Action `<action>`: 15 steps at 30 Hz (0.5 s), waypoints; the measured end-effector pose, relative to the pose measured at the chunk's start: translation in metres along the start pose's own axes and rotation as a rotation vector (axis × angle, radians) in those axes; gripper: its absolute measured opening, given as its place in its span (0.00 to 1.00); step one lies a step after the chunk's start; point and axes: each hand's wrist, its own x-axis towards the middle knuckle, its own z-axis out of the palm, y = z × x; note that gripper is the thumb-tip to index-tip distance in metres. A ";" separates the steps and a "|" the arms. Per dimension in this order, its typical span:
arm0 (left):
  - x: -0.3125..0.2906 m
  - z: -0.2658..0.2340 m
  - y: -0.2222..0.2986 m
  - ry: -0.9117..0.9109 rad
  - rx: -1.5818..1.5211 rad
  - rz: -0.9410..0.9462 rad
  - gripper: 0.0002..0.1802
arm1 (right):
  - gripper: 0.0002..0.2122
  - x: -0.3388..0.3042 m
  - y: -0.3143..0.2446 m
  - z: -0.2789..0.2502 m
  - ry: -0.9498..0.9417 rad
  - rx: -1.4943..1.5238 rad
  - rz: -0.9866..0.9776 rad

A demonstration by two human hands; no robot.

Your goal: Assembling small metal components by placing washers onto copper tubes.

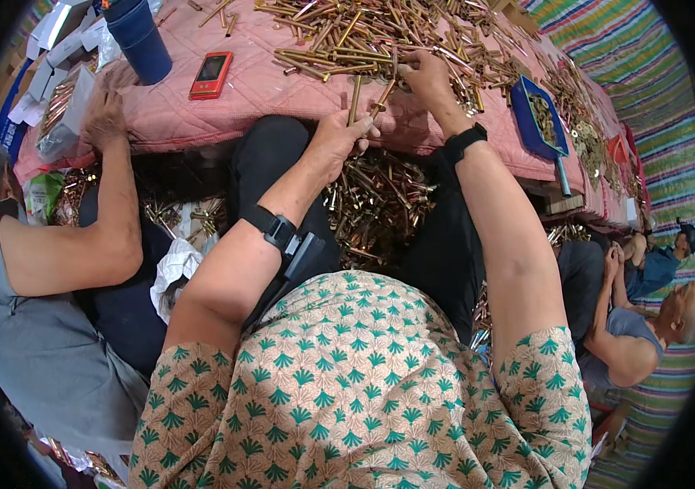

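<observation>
- The tabletop (266,91), spanning 10 to 2 o'clock, wears pink quilted cloth; its far side is cut off by the upper rim.
- A pile of metal rods (339,57), glossy, slim and gold to copper-red, covers it from 12 to 1 o'clock; the overlaps hide many of their ends.
- A co-worker in grey (46,326) sits at 9 o'clock, one hand resting on the cloth's edge; the head is partly cut off.
- A heap of similar metal pieces (384,200) lies between the dark-trousered knees just past 12 o'clock, too shadowed to tell piece from piece.
- A blue plastic dustpan (539,145) at 2 o'clock, its handle toward the near edge, holds small brownish bits too tiny to make out.
- A dark blue cylinder (142,45), smooth, leans at 10:30, its top running to the rim.
- The left hand (343,140), at 12 o'clock, is mostly closed, thumb and fingertips pinching a flanged rod (378,107); the lower fingers curl out of sight.
- The right hand (427,81), at 1 o'clock, bends over the pile's near side, fingers curled; whether they grip a rod cannot be told.
- A red handheld device (211,75), boxy with a dark screen, lies at 11 o'clock.
- The flanged rod, coppery and slender with a round collar, slants toward 1 o'clock from the left fingertips.
</observation>
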 end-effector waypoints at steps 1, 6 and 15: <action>-0.001 0.000 0.000 0.003 -0.011 0.004 0.10 | 0.18 0.002 0.001 0.004 0.005 0.004 0.001; -0.003 0.002 0.001 -0.005 -0.020 0.009 0.10 | 0.22 0.018 0.009 0.024 0.058 -0.126 -0.012; -0.002 0.004 0.004 0.043 0.009 -0.010 0.07 | 0.07 -0.029 -0.008 -0.026 -0.122 0.689 0.286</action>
